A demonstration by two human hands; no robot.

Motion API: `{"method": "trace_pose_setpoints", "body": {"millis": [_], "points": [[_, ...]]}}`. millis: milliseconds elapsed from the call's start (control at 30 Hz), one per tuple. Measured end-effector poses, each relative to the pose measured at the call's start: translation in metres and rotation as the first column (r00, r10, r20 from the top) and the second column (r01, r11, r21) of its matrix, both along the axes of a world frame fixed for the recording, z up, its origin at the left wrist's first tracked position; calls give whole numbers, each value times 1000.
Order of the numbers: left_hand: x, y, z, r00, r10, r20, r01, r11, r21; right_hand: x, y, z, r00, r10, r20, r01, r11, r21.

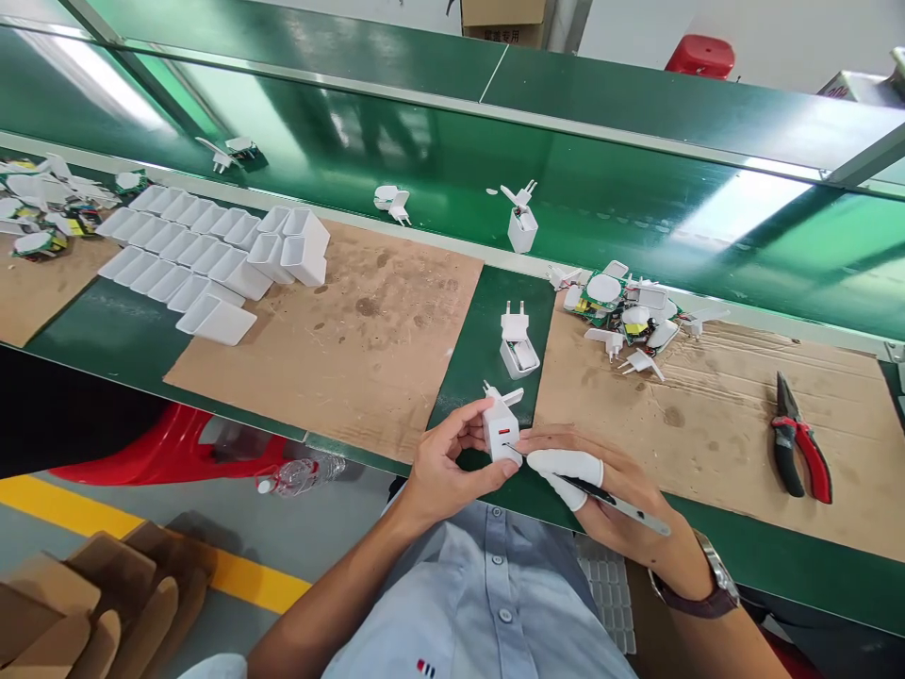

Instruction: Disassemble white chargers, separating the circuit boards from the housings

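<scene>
Between thumb and fingers, my left hand [452,457] grips a white charger [499,426] with a red slot in its face and its plug lid tilted off the top. My right hand [612,486], with white covers on two fingers, pinches dark tweezers [615,505]. Their tip meets the small port below the red slot. Just beyond stands an open charger housing [521,356] with its plug cap raised. Another housing with a loose plug cap [522,229] stands farther back by the green panel.
Rows of white housings [184,247] stand left on cardboard [368,330]. Circuit boards with plug caps [629,306] are heaped at the right, more at the far left. Red-and-black pliers [801,438] lie right. A red stool [184,448] is below the bench edge.
</scene>
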State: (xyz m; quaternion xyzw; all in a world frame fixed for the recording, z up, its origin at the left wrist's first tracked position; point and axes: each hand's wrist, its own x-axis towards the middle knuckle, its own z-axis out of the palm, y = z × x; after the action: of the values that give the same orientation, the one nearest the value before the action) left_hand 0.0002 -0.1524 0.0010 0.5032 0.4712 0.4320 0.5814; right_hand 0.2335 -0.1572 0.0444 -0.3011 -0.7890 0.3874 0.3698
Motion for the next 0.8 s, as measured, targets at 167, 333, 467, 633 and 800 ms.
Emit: {"method": "trace_pose_setpoints", "body": {"millis": [167, 333, 467, 633, 800], "points": [[0, 0, 1, 1000, 1, 21, -1, 1000, -6, -11, -3, -3, 974, -166, -156, 142, 978, -155], [0, 0, 0, 1000, 1, 10, -1, 1000, 0, -13, -11, -5, 894, -393, -217, 328, 902, -281], [-1, 0, 0, 1000, -4, 9, 4, 1000, -5, -11, -14, -8, 899, -397, -182, 338, 896, -288], [-1, 1, -1, 1000, 1, 21, 0, 1000, -14, -11, -16, -9, 894, -411, -179, 353, 891, -285], [2, 0, -1, 1000, -5, 27, 5, 1000, 17, -10, -18, -8, 908, -365, -208, 312, 917, -247]]}}
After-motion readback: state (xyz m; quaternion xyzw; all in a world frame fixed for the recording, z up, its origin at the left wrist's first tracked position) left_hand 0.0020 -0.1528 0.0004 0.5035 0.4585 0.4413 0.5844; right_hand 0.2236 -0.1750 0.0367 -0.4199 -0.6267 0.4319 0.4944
